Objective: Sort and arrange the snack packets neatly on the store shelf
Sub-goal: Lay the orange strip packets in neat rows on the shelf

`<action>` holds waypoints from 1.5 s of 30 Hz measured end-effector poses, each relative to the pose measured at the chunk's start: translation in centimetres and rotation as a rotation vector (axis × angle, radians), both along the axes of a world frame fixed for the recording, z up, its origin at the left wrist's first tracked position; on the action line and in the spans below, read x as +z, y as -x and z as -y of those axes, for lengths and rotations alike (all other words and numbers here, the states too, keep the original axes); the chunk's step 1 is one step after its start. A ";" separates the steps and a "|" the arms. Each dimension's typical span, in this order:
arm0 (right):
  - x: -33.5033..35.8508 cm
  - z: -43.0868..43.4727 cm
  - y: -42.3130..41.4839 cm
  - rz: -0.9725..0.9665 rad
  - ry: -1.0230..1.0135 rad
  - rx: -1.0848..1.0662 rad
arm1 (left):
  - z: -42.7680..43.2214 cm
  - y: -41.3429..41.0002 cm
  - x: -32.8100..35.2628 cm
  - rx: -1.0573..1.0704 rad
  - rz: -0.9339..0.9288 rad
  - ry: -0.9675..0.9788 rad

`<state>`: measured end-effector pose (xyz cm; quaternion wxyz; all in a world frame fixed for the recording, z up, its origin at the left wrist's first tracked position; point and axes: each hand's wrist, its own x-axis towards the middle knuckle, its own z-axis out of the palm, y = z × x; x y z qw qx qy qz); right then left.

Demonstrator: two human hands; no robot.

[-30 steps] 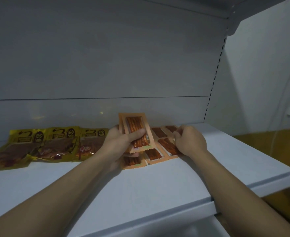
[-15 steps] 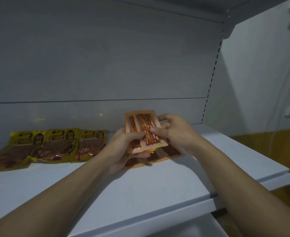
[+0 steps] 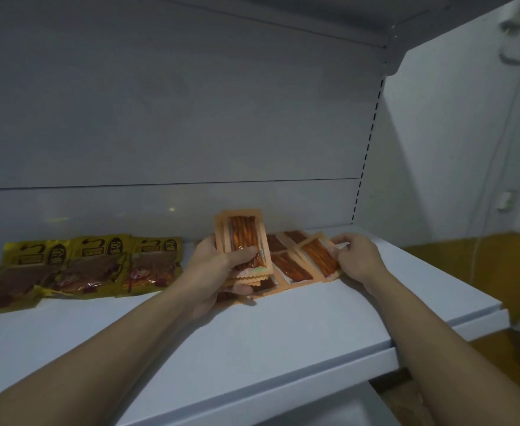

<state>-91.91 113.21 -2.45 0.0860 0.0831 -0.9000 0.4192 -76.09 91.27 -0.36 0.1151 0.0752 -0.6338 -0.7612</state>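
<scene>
Left hand [image 3: 214, 267] around glossy orange packet stack [image 3: 245, 239], right hand [image 3: 357, 256] pinch-tight on flat packet [image 3: 317, 259]

place: shop | evidence: white metal display shelf [image 3: 252, 348] with slotted upright [image 3: 370, 130]; rows of yellow and orange snack packets [image 3: 99, 262]

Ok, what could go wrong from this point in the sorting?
The stack of orange packets in the left hand is fanned and uneven at its lower edge, so one could slip out. The right hand pinches another orange packet only by its edge; lifting it may drag the loose packets beneath out of line.
</scene>
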 end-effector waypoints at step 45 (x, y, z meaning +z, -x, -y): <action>4.5 8.2 -15.2 0.125 0.428 0.377 | 3.6 -8.7 0.2 -0.047 -0.012 0.227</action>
